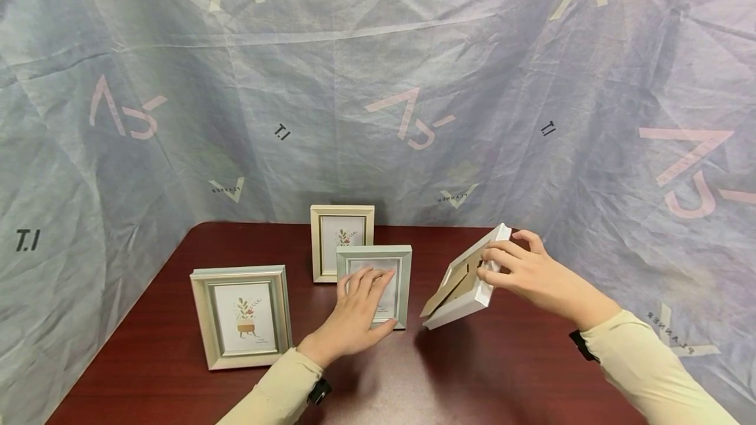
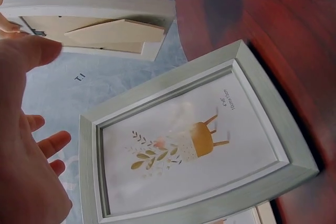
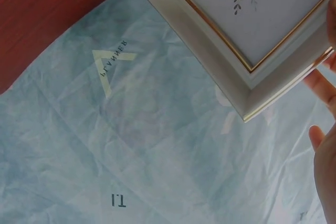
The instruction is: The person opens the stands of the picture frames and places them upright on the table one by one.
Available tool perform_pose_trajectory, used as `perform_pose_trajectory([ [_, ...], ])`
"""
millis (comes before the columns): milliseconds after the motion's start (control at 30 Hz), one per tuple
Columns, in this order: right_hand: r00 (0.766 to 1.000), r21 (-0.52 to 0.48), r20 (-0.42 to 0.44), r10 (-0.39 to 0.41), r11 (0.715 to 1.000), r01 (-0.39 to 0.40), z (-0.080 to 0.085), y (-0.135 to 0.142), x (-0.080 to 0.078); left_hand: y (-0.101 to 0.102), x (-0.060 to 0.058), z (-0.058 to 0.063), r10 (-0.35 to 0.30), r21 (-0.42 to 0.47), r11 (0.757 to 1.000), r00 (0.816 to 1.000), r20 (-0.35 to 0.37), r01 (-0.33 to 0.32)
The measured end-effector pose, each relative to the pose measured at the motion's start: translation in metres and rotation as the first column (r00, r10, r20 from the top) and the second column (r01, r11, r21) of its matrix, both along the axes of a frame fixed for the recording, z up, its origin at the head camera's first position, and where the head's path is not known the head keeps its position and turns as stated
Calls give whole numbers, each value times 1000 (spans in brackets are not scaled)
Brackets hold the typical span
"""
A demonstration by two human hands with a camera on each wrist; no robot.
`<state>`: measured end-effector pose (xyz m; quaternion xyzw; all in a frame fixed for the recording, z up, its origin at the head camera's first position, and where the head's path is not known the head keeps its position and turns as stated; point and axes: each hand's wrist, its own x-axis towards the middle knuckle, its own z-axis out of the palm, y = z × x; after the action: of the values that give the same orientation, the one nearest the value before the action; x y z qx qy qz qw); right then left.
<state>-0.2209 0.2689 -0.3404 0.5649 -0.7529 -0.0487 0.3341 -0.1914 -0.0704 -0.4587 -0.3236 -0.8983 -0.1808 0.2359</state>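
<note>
My right hand (image 1: 534, 281) holds a white picture frame (image 1: 456, 311) by its upper edge, fingers over the rim. The frame is tilted above the table's right side. Its tan back and easel leg (image 2: 118, 31) face left, and the leg is swung partly out. In the right wrist view its printed plant picture (image 3: 294, 9) and gold inner trim show. My left hand (image 1: 354, 320) hovers before a pale green frame (image 1: 404, 287), its fingers loosely extended with nothing held. That frame stands upright; the left wrist view shows its potted-plant picture (image 2: 184, 140).
Behind the green frame stands a cream frame (image 1: 316, 248), partly covered by it. A champagne-coloured frame (image 1: 207, 320) stands at the left front. The dark red table (image 1: 153, 320) meets hanging grey printed cloth (image 1: 331, 103) at the back and sides.
</note>
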Motion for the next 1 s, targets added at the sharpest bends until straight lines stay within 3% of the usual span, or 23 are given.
perform_pose_trajectory([
  [400, 992, -15, -128, 22, 1000, -24, 22, -2, 16, 11, -9, 5, -19, -27, 999, 1000, 5, 19],
  [633, 977, -89, -184, 109, 988, -127, 34, -10, 25, 15, -12, 11, -12, -39, 999, 1000, 5, 12],
  [1000, 946, -84, -288, 147, 980, -178, 46, -24, 39, 12, -14, 20, -67, -9, 998, 998, 15, 67],
])
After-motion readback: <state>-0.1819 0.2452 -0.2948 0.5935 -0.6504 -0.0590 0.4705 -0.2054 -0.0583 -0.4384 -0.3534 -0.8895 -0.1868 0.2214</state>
